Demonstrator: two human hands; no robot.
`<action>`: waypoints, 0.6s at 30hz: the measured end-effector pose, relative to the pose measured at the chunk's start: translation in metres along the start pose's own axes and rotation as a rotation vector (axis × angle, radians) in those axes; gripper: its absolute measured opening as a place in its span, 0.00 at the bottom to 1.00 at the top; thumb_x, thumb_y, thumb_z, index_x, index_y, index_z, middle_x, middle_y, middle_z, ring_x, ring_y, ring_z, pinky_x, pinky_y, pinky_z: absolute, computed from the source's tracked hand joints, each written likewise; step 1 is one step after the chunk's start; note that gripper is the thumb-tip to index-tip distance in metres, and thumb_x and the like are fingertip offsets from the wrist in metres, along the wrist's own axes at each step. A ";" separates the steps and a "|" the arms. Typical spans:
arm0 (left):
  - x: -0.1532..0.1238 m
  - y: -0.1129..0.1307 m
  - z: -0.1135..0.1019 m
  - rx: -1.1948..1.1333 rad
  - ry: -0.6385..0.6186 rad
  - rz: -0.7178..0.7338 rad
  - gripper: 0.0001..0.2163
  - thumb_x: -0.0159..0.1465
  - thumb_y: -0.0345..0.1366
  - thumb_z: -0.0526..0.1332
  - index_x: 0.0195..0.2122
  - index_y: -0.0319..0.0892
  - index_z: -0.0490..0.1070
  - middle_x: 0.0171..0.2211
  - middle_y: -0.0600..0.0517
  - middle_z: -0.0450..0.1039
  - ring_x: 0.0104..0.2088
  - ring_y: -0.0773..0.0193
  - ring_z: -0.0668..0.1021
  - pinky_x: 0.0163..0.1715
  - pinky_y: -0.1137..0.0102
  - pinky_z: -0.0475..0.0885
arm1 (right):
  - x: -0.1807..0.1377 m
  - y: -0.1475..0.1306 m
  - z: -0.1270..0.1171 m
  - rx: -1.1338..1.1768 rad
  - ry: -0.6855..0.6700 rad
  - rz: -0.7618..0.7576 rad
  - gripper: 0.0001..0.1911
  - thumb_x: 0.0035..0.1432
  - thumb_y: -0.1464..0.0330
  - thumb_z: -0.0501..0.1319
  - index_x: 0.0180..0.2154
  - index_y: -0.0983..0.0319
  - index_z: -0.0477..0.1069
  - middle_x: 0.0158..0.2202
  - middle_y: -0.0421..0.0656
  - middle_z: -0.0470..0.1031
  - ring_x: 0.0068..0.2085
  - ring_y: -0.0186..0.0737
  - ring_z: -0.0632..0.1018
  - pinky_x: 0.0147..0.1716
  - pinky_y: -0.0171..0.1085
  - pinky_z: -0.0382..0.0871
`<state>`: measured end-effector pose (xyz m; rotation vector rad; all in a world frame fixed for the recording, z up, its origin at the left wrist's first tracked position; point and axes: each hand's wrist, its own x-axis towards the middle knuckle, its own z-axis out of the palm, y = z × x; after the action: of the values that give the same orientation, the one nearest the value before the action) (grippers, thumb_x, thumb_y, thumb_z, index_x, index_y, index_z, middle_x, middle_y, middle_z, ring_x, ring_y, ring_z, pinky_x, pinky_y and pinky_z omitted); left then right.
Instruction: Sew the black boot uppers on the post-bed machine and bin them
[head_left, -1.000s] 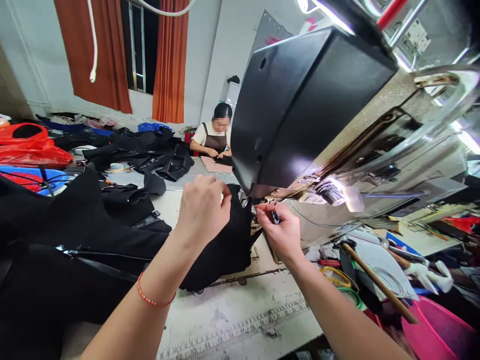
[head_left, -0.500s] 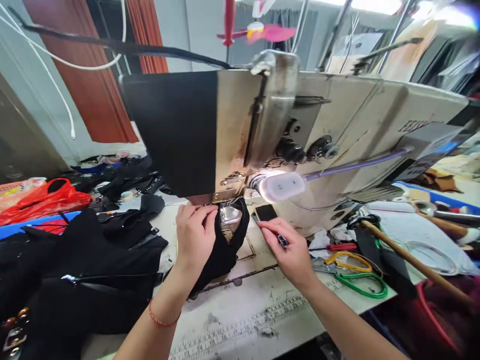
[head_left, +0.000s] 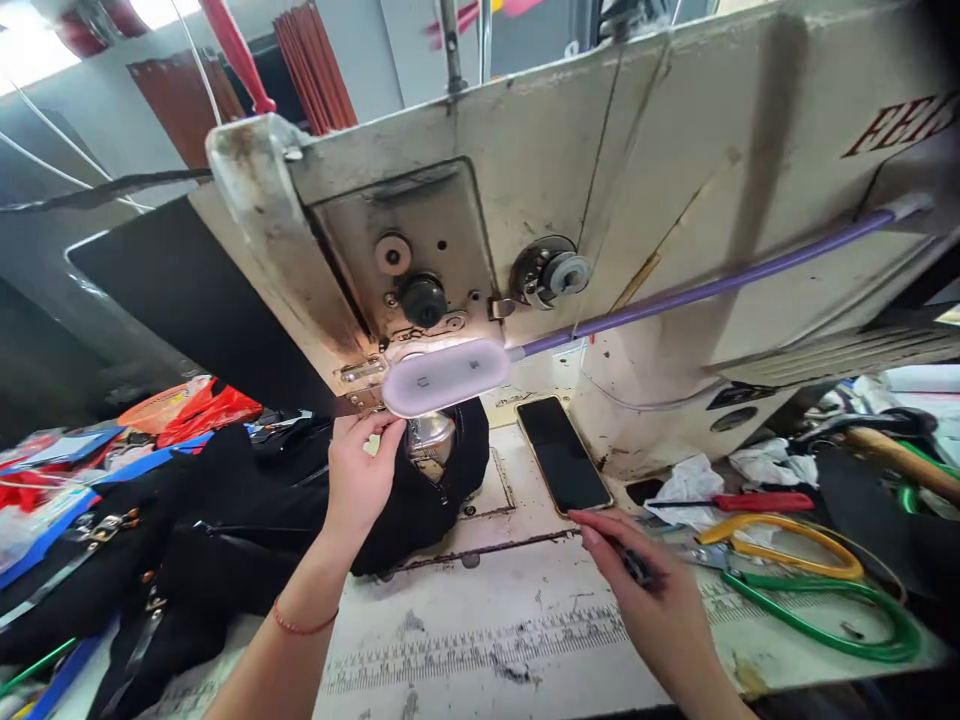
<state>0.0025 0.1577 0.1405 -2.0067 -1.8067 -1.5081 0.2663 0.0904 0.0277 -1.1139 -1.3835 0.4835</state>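
Note:
My left hand [head_left: 364,470] is raised beside the needle area of the sewing machine [head_left: 690,200], its thumb and forefinger pinched together. What the pinch holds, if anything, is too small to make out. Just right of and below it, a black fabric piece [head_left: 409,525] is wrapped around the metal bobbin area [head_left: 431,440]. An oval lamp [head_left: 448,378] hangs over this spot and partly covers the needle. My right hand [head_left: 652,590] is closed around a small dark tool [head_left: 636,566], mostly hidden in the palm. Its fingertips are near the lower edge of a phone [head_left: 564,455] lying on the machine bed.
To the right lie a red screwdriver [head_left: 765,502], yellow-handled scissors [head_left: 795,540], green-handled scissors [head_left: 840,605] and crumpled white paper [head_left: 686,485]. Black fabric pieces with zips and buckles [head_left: 225,530] are heaped at the left. A printed ruler [head_left: 480,645] runs along the table's front.
The view has swung right and closer to the machine. My right hand has drawn back toward the front, uncovering the phone. My left hand stays by the needle area, still pinched.

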 end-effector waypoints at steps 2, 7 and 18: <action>0.001 -0.002 0.002 0.015 -0.002 -0.029 0.08 0.61 0.39 0.62 0.33 0.43 0.78 0.34 0.49 0.76 0.39 0.59 0.75 0.43 0.64 0.69 | -0.006 0.006 0.001 0.013 -0.015 -0.037 0.08 0.60 0.70 0.60 0.39 0.56 0.77 0.34 0.41 0.77 0.35 0.37 0.77 0.34 0.31 0.73; 0.001 -0.004 0.005 0.055 0.020 -0.048 0.10 0.61 0.42 0.61 0.31 0.42 0.77 0.35 0.48 0.76 0.37 0.60 0.75 0.43 0.63 0.70 | -0.013 0.009 0.003 -0.001 -0.048 -0.213 0.14 0.60 0.74 0.59 0.46 0.56 0.75 0.31 0.42 0.74 0.31 0.35 0.76 0.30 0.32 0.72; -0.003 0.009 0.017 0.112 0.137 0.029 0.08 0.63 0.41 0.59 0.31 0.43 0.72 0.35 0.49 0.73 0.43 0.57 0.75 0.51 0.60 0.68 | -0.017 0.015 0.002 0.042 -0.101 -0.266 0.20 0.59 0.77 0.58 0.51 0.57 0.72 0.31 0.43 0.71 0.30 0.37 0.75 0.28 0.33 0.72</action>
<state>0.0204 0.1628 0.1349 -1.8243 -1.7600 -1.4617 0.2658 0.0836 0.0057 -0.8648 -1.5767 0.3778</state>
